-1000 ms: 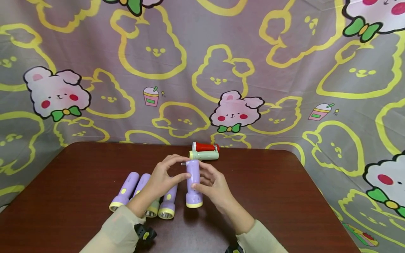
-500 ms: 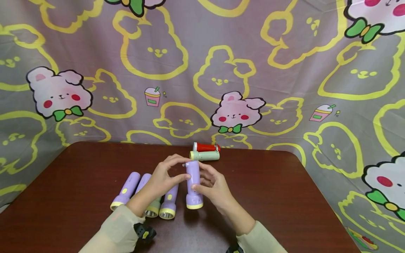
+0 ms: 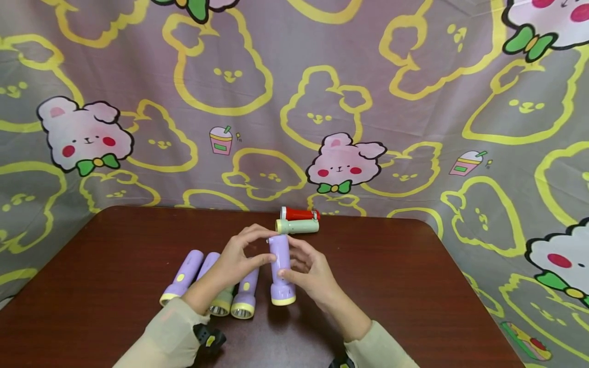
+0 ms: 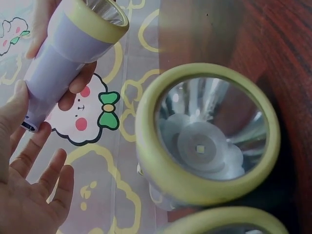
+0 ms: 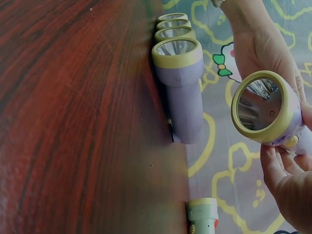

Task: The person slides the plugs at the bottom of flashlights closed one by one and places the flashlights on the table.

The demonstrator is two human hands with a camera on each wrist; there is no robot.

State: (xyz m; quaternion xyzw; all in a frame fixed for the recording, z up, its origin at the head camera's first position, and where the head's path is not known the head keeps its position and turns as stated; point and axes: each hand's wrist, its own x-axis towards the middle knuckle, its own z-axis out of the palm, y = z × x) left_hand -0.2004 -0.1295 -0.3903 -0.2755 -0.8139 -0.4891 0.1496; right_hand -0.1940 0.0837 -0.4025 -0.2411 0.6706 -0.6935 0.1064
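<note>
A purple flashlight [image 3: 279, 260] with a yellow rim is held up above the table, lens end down and tail end up. My left hand [image 3: 236, 258] pinches its upper part, thumb on the body and index finger at the tail end. In the left wrist view a small dark slot shows at that tail end, beside the left hand's [image 4: 29, 161] fingers. My right hand [image 3: 315, 271] grips the body from the right, thumb across the front. The right wrist view shows the clear lens [image 5: 261, 107] and a yellow switch [image 5: 291, 142] on the side.
Left of the hands, several flashlights lie side by side on the brown table [image 3: 391, 286]: purple ones [image 3: 246, 294] and a green one [image 3: 222, 301] partly behind the left wrist. A pale green flashlight [image 3: 299, 226] and a red one [image 3: 299, 213] lie at the back edge, before a patterned curtain [image 3: 257, 66].
The metal prongs sticking out at the held flashlight's tail end have gone in, leaving only a small tip showing. Both hands keep their hold; the flashlight tilts slightly.
</note>
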